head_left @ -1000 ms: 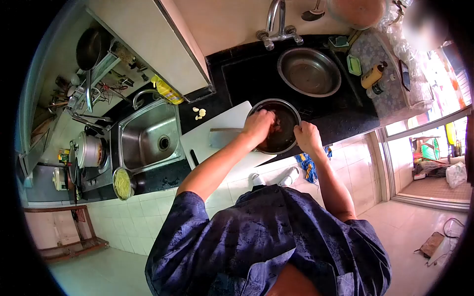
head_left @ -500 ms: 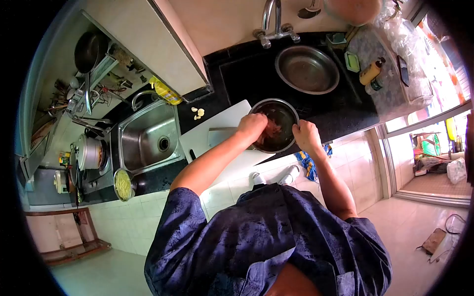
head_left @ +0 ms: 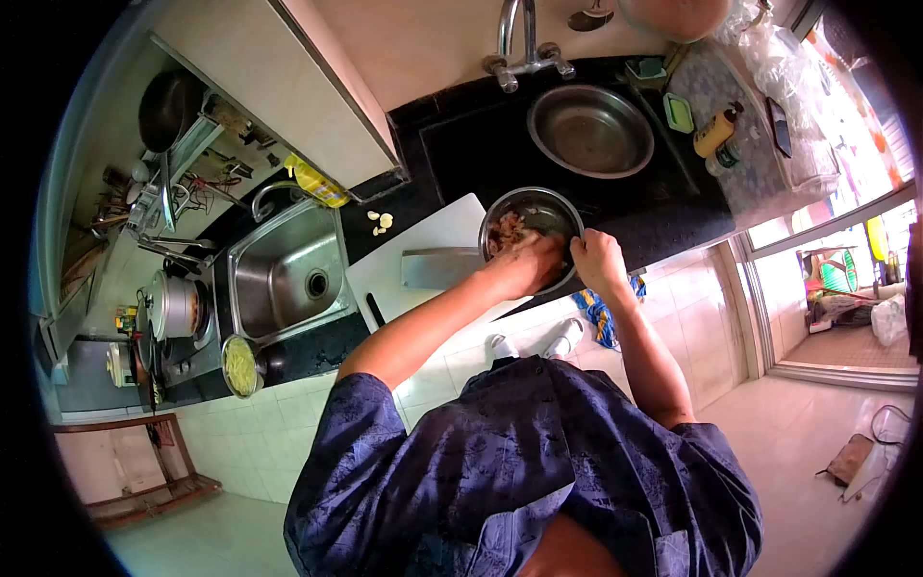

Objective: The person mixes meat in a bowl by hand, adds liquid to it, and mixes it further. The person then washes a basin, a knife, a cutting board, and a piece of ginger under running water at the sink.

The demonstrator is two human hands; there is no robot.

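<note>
A steel bowl [head_left: 492, 204] with pinkish raw meat pieces [head_left: 507, 232] inside stands at the counter's front, over the right side of a white cutting board [head_left: 423, 234]. My left hand [head_left: 532, 263] is down in the bowl, lying against its front right side beside the meat. The back of the hand hides most of its fingers. On the bowl's right rim, my right hand [head_left: 598, 260] is closed, thumb and fingers gripping the edge. A broad cleaver blade [head_left: 437, 268] lies on the board, its right end behind the bowl.
Garlic cloves [head_left: 382, 223] lie behind the board. A large steel basin [head_left: 590, 132] sits under the faucet [head_left: 527, 62]. To the left are a steel sink [head_left: 279, 274], a bowl of pale green shreds [head_left: 240, 367] and a pot [head_left: 173, 305]. A black handle [head_left: 374, 308] shows at the board's left edge.
My left hand has moved right and towards me inside the bowl, uncovering meat at the bowl's left. The right hand stays on the rim. The view has shifted slightly.
</note>
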